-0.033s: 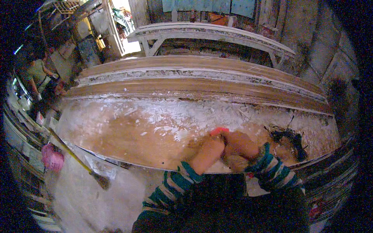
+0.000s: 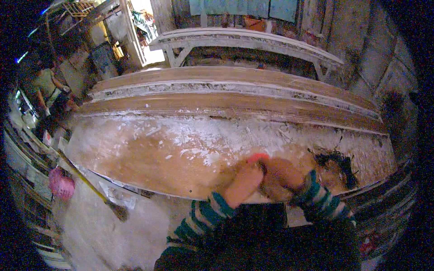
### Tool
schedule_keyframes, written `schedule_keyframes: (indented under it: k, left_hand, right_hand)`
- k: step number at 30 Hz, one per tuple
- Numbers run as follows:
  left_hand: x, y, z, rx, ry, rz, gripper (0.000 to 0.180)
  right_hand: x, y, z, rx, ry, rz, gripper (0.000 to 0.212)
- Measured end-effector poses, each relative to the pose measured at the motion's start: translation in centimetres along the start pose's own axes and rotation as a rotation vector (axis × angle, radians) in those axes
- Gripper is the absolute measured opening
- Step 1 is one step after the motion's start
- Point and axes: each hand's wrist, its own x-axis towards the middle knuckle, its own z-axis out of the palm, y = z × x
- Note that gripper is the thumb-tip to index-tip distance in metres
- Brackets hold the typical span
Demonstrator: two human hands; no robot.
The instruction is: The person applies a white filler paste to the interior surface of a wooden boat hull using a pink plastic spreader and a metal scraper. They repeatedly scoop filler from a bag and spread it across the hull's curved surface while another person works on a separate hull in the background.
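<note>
While two striped sleeves (image 2: 211, 211) reach in from six o'clock, the left hand (image 2: 248, 176) and right hand (image 2: 281, 172) sit close together over the near part of the wooden surface (image 2: 142, 153), a red thing (image 2: 258, 157) showing at twelve o'clock, against their far side. The fingers are blurred and partly hidden, so I cannot tell how far either hand closes or which one holds the red thing. White flakes (image 2: 206, 156) lie scattered at ten o'clock, and a dark tangle (image 2: 348, 166) lies near the right hand at three o'clock. Well apart at nine o'clock are a broom (image 2: 92, 186) and a pink bundle (image 2: 62, 184); a white trestle (image 2: 253, 39) stands beyond the surface at twelve o'clock
</note>
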Motion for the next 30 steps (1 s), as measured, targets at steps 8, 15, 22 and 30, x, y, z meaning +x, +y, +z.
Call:
schedule_keyframes:
  k: [8,15,22,30]
  left_hand:
    - [2.2,-2.8,-0.9,-0.145,-0.186,-0.118,0.029]
    - [0.5,-0.3,-0.7,0.026,-0.042,-0.082,0.029]
    - [1.6,0.9,-4.2,0.047,-0.080,-0.147,0.025]
    - [1.6,0.2,-4.8,-0.019,-0.124,-0.105,0.023]
  right_hand:
    - [1.6,-1.3,-0.2,0.126,0.073,0.011,0.041]
    - [0.1,-2.4,0.3,-0.069,-0.049,0.141,0.044]
    - [0.2,-0.9,0.4,-0.029,-0.039,0.091,0.051]
    - [-0.3,-2.2,0.8,0.047,0.055,0.167,0.035]
